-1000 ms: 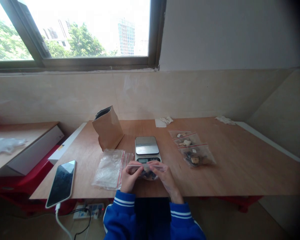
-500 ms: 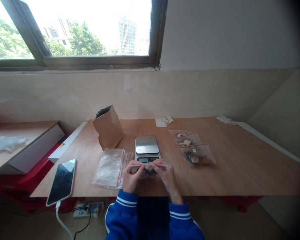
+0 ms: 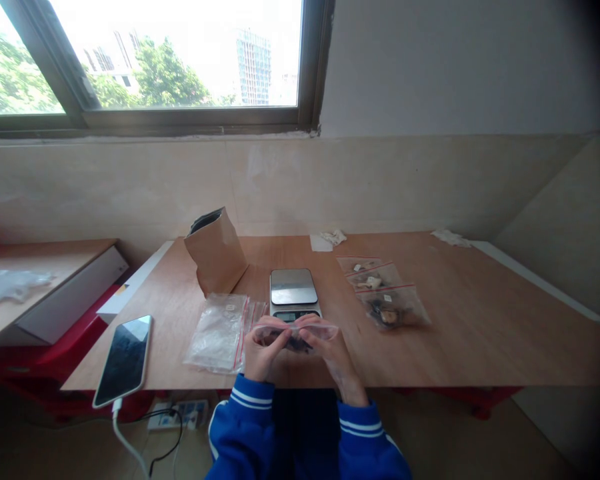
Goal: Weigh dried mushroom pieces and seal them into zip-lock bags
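Pinching probable zip bag [image 3: 295, 331], both hands [image 3: 263, 350] [image 3: 336, 357]

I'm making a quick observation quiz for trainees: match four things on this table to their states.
Things:
1 smartphone
2 digital scale
3 kraft paper bag
4 zip bag

States:
A held between the left hand and right hand
B upright, black showing at its open top
C charging cable plugged into its lower end
D just beyond the hands, display facing them

Pairs: 1-C, 2-D, 3-B, 4-A
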